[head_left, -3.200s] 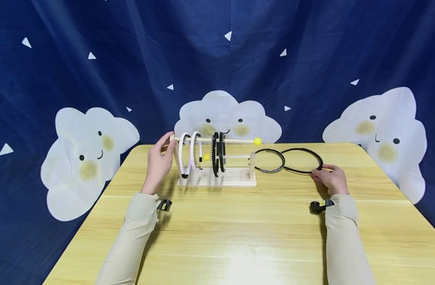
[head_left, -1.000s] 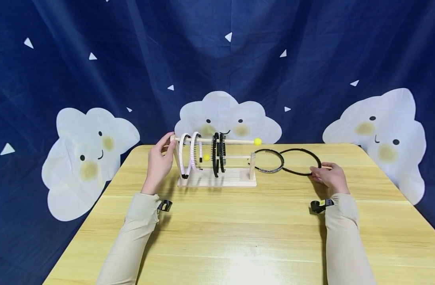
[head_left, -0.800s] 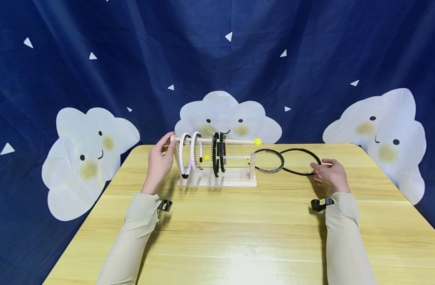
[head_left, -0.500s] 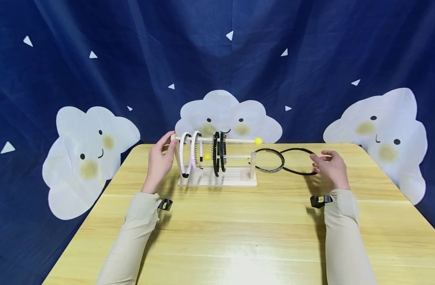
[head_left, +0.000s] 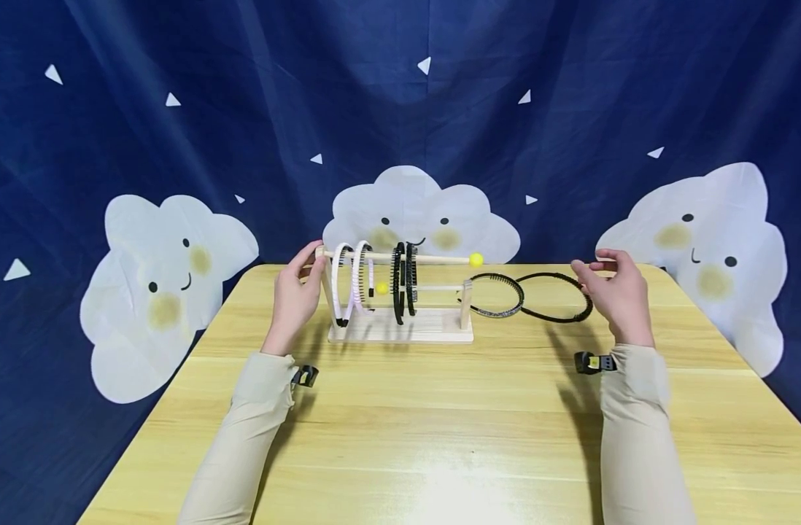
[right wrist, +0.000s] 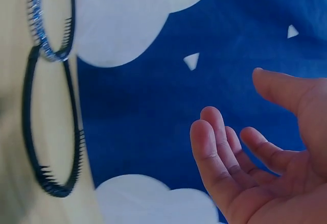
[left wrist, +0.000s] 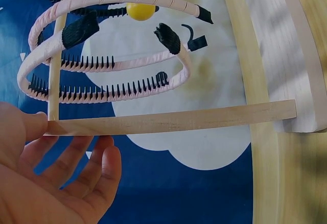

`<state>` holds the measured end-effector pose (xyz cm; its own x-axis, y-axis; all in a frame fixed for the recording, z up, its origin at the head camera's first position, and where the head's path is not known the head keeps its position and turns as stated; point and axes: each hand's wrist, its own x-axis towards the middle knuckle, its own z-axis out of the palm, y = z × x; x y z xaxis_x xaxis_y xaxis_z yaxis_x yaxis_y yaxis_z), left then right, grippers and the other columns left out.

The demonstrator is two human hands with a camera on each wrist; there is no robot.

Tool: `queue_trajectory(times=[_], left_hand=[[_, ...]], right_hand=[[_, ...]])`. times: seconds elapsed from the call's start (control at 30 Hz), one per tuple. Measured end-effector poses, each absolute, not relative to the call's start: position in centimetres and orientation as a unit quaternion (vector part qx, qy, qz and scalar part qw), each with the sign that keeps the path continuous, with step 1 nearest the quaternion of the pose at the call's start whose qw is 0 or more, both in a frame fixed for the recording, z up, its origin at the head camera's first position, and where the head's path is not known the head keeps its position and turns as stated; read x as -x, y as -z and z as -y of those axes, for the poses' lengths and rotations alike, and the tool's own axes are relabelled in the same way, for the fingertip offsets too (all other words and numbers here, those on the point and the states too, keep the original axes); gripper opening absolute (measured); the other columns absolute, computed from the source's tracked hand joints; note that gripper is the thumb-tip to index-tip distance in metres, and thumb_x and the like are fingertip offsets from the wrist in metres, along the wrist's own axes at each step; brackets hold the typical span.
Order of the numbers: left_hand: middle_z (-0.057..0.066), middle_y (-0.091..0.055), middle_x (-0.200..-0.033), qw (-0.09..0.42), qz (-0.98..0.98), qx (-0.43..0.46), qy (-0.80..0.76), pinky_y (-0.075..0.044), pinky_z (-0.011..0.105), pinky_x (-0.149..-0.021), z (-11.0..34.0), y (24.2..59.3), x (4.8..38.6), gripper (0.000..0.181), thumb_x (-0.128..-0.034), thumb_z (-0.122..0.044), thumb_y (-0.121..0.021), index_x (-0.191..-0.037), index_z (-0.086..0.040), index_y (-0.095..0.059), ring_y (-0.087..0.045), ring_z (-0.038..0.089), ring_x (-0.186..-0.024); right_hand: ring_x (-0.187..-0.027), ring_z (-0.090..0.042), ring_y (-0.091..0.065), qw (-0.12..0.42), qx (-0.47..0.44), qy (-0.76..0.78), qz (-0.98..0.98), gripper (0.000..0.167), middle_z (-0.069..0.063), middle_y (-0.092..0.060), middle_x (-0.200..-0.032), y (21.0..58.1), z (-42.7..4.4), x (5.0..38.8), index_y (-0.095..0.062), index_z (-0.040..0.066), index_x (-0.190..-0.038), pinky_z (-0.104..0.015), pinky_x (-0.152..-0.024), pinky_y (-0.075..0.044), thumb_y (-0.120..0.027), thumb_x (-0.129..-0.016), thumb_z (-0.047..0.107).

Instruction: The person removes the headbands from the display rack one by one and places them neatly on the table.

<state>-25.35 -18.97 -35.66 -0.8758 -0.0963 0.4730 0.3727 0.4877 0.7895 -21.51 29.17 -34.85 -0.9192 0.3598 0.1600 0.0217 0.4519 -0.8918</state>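
My left hand [head_left: 294,299] pinches the top of the wooden stand's left post [left wrist: 168,121] between thumb and fingers. On the stand's upper rod [head_left: 440,259], tipped with a yellow ball [head_left: 476,259], hang pale pink headbands [head_left: 357,281] at the left and black headbands [head_left: 398,292] near the middle. My right hand [head_left: 620,299] is raised at the right, holding nothing, its thumb and fingers apart. Beside it a plain black headband [head_left: 558,319] lies on the table, touching a glittery toothed headband [head_left: 505,313] by the stand's right post [head_left: 465,306]. In the right wrist view the fingers [right wrist: 204,142] are bare.
The light wood table [head_left: 440,423] reaches back to a dark blue curtain [head_left: 276,109] printed with white clouds and triangles. A lower rod [head_left: 440,288] runs from the right post to a second yellow ball [head_left: 381,289]. The stand's base [head_left: 400,335] rests on the table.
My right hand has let go of the plain black headband and lifted up from it, fingers spreading. The headband lies on the table. My left hand has stayed on the stand.
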Motion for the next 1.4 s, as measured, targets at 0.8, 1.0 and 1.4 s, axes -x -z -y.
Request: queue_trajectory(times=[0.8,1.0,1.4], left_hand=[[0.019,-0.068,-0.127,0.237,0.829,0.082,0.499,-0.051,0.046,-0.098,18.9,35.7,25.4,0.039,-0.1066,-0.026,-0.057,-0.142,-0.01,-0.061,-0.064,0.034,-0.114],[0.018,-0.069,-0.125,0.239,0.826,0.085,0.504,-0.052,0.045,-0.097,19.0,35.7,25.5,0.038,-0.106,-0.024,-0.058,-0.14,-0.01,-0.062,-0.065,0.032,-0.113],[0.018,-0.069,-0.125,0.242,0.827,0.091,0.499,-0.052,0.045,-0.098,19.0,35.8,25.5,0.038,-0.1062,-0.026,-0.058,-0.14,-0.009,-0.062,-0.064,0.032,-0.113]], right_hand=[[-0.086,0.003,-0.06,0.287,0.035,-0.455,0.842,0.056,-0.001,-0.066,-0.112,29.9,-23.3,18.9,-0.056,0.014,-0.141,-0.012,-0.073,-0.046,-0.072,-0.094,0.041],[-0.088,0.004,-0.061,0.318,-0.018,-0.465,0.826,0.049,-0.009,-0.07,-0.111,30.1,-21.0,19.1,-0.059,0.01,-0.135,-0.013,-0.078,-0.048,-0.074,-0.094,0.031],[-0.087,-0.01,-0.069,0.315,-0.104,-0.463,0.822,0.039,-0.008,-0.071,-0.102,31.1,-16.6,19.4,-0.061,0.005,-0.126,-0.017,-0.072,-0.051,-0.076,-0.094,0.02]])
